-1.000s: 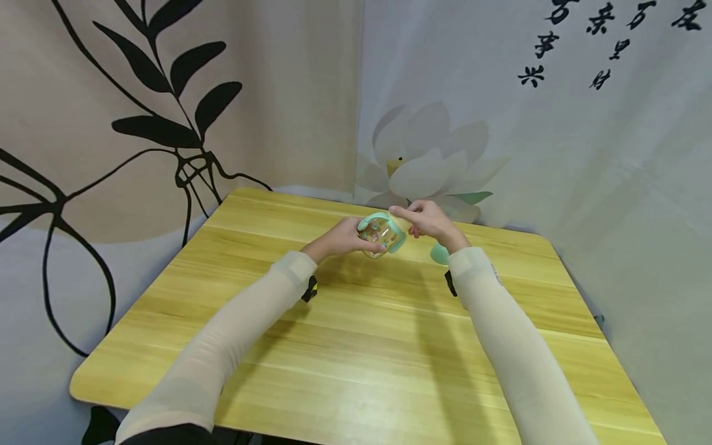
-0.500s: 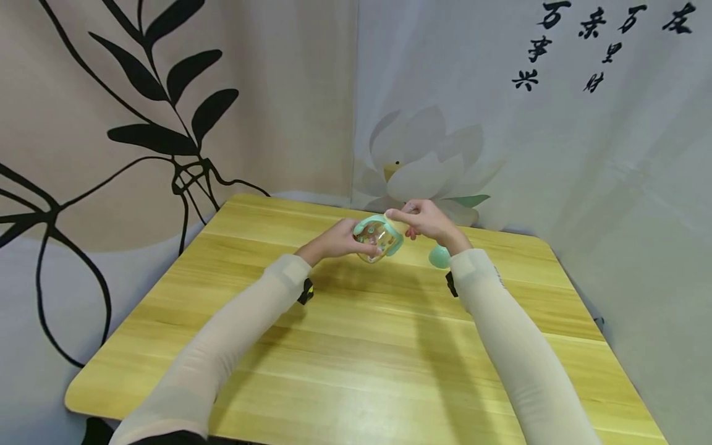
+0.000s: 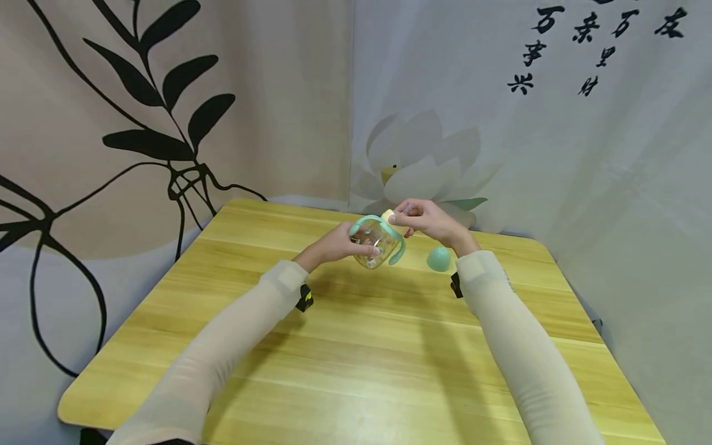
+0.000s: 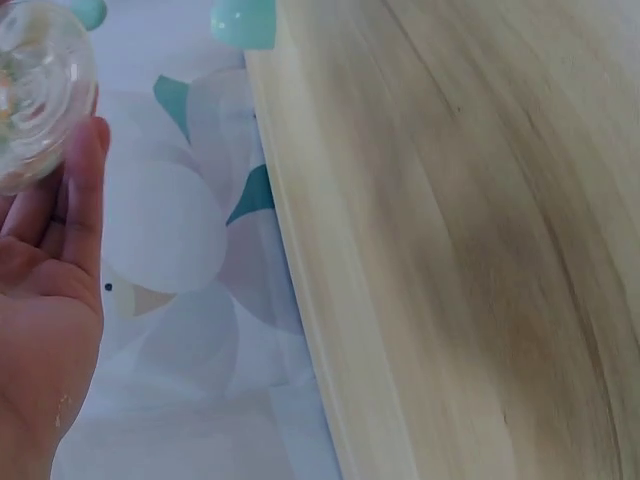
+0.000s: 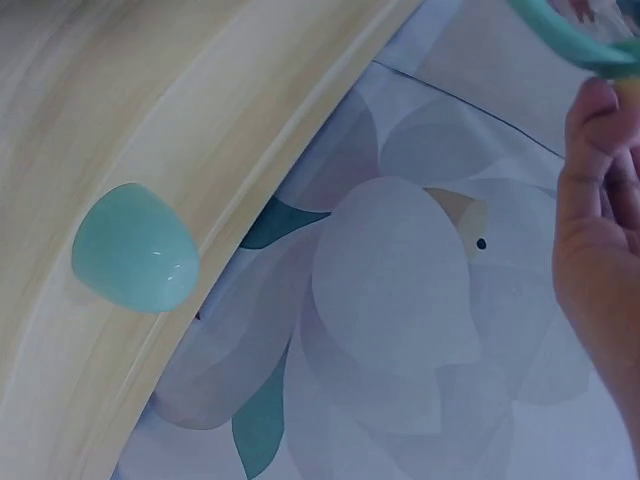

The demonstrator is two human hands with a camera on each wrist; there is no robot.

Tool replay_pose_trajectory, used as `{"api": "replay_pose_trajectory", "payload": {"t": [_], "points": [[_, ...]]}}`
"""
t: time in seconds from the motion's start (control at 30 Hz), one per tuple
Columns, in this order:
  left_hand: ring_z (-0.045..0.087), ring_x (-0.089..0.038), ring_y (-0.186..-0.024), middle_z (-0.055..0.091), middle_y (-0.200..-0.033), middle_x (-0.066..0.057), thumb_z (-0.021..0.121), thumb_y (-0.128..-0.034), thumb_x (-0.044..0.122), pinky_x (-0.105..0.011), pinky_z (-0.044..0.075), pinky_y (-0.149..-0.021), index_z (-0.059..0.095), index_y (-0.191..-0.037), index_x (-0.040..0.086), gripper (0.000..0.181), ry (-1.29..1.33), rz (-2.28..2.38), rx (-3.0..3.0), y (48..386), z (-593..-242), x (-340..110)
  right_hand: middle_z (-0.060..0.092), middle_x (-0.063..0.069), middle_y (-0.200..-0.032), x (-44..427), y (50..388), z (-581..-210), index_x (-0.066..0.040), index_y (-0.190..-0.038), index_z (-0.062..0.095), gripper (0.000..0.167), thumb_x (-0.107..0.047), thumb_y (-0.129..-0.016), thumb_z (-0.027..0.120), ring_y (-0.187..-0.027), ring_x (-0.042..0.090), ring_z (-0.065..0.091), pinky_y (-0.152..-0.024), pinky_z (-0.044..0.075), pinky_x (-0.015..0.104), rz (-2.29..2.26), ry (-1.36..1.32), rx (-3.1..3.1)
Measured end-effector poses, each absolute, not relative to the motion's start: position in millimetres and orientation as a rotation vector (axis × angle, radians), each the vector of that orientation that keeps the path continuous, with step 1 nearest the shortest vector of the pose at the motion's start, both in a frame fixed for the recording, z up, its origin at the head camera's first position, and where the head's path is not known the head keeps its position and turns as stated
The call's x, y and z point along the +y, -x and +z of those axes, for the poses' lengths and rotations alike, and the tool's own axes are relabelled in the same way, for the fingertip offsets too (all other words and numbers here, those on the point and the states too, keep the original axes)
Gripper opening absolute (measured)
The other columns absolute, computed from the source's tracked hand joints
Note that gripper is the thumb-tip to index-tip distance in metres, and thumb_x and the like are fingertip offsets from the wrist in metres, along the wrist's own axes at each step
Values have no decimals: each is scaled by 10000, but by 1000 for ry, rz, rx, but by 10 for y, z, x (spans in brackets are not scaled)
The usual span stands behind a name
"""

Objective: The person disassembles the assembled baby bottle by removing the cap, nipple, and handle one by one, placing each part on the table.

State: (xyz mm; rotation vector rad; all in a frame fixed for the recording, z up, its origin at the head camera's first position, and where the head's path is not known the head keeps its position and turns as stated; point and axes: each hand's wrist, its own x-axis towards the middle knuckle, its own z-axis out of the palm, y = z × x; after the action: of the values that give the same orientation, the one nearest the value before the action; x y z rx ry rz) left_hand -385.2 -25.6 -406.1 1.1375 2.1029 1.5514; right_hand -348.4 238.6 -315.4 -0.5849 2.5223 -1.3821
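A clear amber-tinted sippy cup (image 3: 369, 245) with mint-green handles is held up over the far part of the table, tilted with its top toward the right. My left hand (image 3: 334, 242) grips its body, thumb across the near side; in the left wrist view the cup's clear round base (image 4: 45, 95) shows above the fingers. My right hand (image 3: 431, 222) pinches the pale yellow top (image 3: 387, 216) between thumb and fingers. A bit of something translucent shows among those fingers. On the table below the right hand sits a mint-green domed cap (image 3: 439, 259), also in the right wrist view.
The wooden table (image 3: 356, 358) has its far edge just behind the hands. Beyond it hangs a printed curtain (image 3: 434, 161) with a lotus, leaves and characters. Dark wrist cameras (image 3: 305, 298) sit under both cuffs.
The cup has turned between my hands, so its yellow top and right handle show more plainly. Both hands keep their hold. The view has shifted slightly, and more of the cap shows.
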Motion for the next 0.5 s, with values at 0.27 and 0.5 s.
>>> {"api": "replay_pose_trajectory", "payload": {"t": [0.27,0.5], "points": [[729,-186,-905,769,-1048,-120,718,-947,396,-340,608,-810,687,-1204,-54,520,-1174,1649,2031,3869,-3980,-209,674,49,-1150,2495,3482,-3072,-28,-1416,601,431,-200,-1026,664,-1182,243,601,-1158,428,529,-1461,643,2405],[709,-206,-962,730,-1116,-180,715,-869,610,-361,598,-848,636,-1286,-86,815,-1144,1642,2068,3860,-3969,-223,627,34,-1245,2552,3480,-3071,-103,-1547,494,582,-49,-990,655,-1146,213,567,-1169,363,488,-1577,705,2165]]}}
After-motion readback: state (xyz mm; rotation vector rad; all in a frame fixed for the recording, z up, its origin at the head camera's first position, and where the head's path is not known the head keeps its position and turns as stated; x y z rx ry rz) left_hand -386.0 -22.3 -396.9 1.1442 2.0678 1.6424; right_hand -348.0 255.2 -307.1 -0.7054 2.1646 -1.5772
